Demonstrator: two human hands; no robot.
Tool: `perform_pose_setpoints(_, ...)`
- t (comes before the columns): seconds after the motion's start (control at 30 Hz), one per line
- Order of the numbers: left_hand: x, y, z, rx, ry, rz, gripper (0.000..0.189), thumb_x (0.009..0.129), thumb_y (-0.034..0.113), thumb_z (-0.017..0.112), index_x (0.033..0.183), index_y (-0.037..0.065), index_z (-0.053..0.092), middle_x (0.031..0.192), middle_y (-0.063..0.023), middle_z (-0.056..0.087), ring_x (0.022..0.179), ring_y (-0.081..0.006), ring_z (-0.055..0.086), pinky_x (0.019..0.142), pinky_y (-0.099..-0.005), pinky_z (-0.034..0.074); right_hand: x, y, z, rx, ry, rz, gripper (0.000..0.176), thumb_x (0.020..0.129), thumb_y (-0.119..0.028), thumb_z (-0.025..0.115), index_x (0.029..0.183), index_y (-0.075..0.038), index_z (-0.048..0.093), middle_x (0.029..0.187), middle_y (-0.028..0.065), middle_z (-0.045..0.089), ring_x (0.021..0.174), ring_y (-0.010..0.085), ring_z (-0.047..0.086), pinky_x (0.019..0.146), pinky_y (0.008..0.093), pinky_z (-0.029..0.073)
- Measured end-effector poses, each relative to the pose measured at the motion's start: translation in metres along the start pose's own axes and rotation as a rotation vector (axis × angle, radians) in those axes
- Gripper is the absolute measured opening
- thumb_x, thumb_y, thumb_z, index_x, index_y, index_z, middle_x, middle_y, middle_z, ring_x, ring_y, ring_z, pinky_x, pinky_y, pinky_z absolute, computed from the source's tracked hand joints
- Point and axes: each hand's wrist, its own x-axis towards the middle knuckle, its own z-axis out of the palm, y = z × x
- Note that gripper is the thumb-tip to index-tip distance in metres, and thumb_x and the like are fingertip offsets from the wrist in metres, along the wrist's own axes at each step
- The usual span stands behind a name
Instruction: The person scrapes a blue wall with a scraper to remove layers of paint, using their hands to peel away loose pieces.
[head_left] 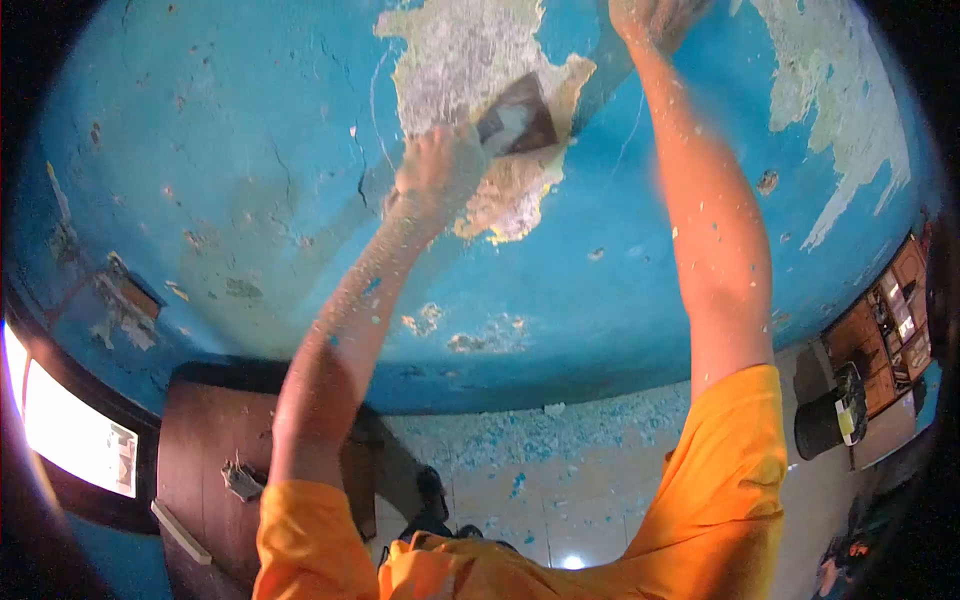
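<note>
Flat scraper (518, 115) with a wide dark blade lies against a bare patch (440, 60) where the blue paint is gone from the wall (590, 290). My left hand (438, 165) is closed around the scraper's handle, at the patch's lower left side. Higher up and to the right, my right hand (655, 18) is at the top edge of the view, over the blue wall, partly cut off and blurred; whether it holds anything is not visible. Paint flecks stick to both my forearms.
Paint chips (520, 435) litter the tiled floor along the wall. At the lower left stands a brown wooden surface (215, 430) beside a bright window (75, 420). On the right are a black bucket (822, 425) and a wooden cabinet (865, 350).
</note>
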Motion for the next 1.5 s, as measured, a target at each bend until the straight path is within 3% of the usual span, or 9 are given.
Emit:
perform_pose_setpoints(0.2,0.017,0.063,0.022,0.001,-0.030,0.156,0.028,0.088,0.022,0.049,0.092,0.000,0.067,0.087,-0.0211,0.067,0.080,-0.0360,0.067,0.068,-0.0477,0.054,0.001,0.005,0.001,-0.032,-0.010,0.004,0.058,0.084,-0.034,0.062,0.131,-0.006,0.042,0.139,0.0182,0.035,0.131,0.0371,0.030,0.106,0.0531,0.023)
perform_pose_setpoints(0.47,-0.017,0.007,0.034,-0.109,-0.006,0.031,0.048,0.090,0.040,0.052,0.086,-0.005,0.065,0.073,-0.0217,0.066,0.074,-0.0358,0.066,0.063,-0.0451,0.051,-0.003,0.002,-0.007,-0.036,-0.036,0.042,0.058,0.085,-0.035,0.061,0.129,-0.003,0.041,0.139,0.0200,0.034,0.130,0.0391,0.031,0.105,0.0530,0.025)
perform_pose_setpoints(0.6,-0.026,0.027,-0.001,-0.805,-0.291,-0.144,0.044,0.090,0.034,0.051,0.077,-0.004,0.067,0.065,-0.0170,0.065,0.062,-0.0300,0.065,0.061,-0.0418,0.051,-0.018,-0.027,-0.068,0.222,-0.379,0.333,0.061,0.085,-0.034,0.061,0.131,0.000,0.038,0.141,0.0263,0.028,0.128,0.0429,0.031,0.106,0.0551,0.023)
perform_pose_setpoints(0.67,-0.022,0.020,0.006,-0.716,-0.262,-0.086,0.042,0.090,0.032,0.051,0.076,-0.003,0.067,0.065,-0.0164,0.065,0.060,-0.0284,0.064,0.060,-0.0402,0.051,-0.097,-0.060,-0.120,0.481,-0.171,0.452,0.054,0.088,-0.024,0.063,0.129,0.000,0.037,0.113,0.0193,0.054,0.108,0.0251,0.052,0.085,0.0353,0.044)
perform_pose_setpoints(0.83,-0.010,0.027,-0.010,-0.533,-0.325,-0.045,0.044,0.088,0.042,0.052,0.084,0.003,0.072,0.063,-0.0133,0.063,0.061,-0.0233,0.063,0.060,-0.0382,0.048,-0.188,-0.147,-0.198,0.947,-0.585,1.717,0.058,0.094,-0.034,0.053,0.139,-0.010,0.026,0.103,0.0092,0.053,0.088,0.0184,0.055,0.073,0.0352,0.049)
perform_pose_setpoints(0.93,0.004,0.027,-0.010,-0.431,-0.330,-0.040,0.042,0.087,0.041,0.052,0.083,0.004,0.072,0.063,-0.0140,0.063,0.061,-0.0238,0.063,0.061,-0.0377,0.048,-0.190,-0.157,-0.177,1.263,-0.202,1.783,0.062,0.094,-0.036,0.053,0.142,-0.011,0.023,0.104,0.0074,0.054,0.088,0.0190,0.055,0.071,0.0377,0.048)
perform_pose_setpoints(1.2,0.002,0.022,-0.019,-0.261,-0.141,0.198,0.040,0.085,0.031,0.051,0.073,-0.005,0.063,0.063,-0.0256,0.058,0.062,-0.0401,0.061,0.064,-0.0448,0.050,-0.164,-0.196,-0.152,1.295,-0.065,2.044,0.031,0.098,-0.032,0.042,0.114,-0.007,0.049,0.089,0.0037,0.056,0.075,0.0107,0.054,0.061,0.0250,0.045)
perform_pose_setpoints(1.37,0.011,0.020,-0.008,-0.388,-0.424,-0.026,0.037,0.088,0.033,0.052,0.097,0.001,0.067,0.074,-0.0157,0.067,0.068,-0.0220,0.066,0.068,-0.0356,0.051,-0.159,-0.172,-0.167,1.534,-0.239,2.056,0.031,0.099,-0.036,0.036,0.097,-0.009,0.051,0.062,0.0017,0.048,0.050,0.0128,0.048,0.042,0.0276,0.039)
perform_pose_setpoints(1.5,0.021,0.022,0.004,-0.571,-0.265,0.042,0.043,0.090,0.037,0.051,0.111,0.001,0.061,0.072,-0.0154,0.067,0.067,-0.0208,0.066,0.067,-0.0354,0.051,-0.154,-0.163,-0.167,1.729,-0.274,2.173,0.032,0.099,-0.037,0.034,0.093,-0.010,0.049,0.056,0.0005,0.042,0.040,0.0130,0.043,0.034,0.0291,0.036)
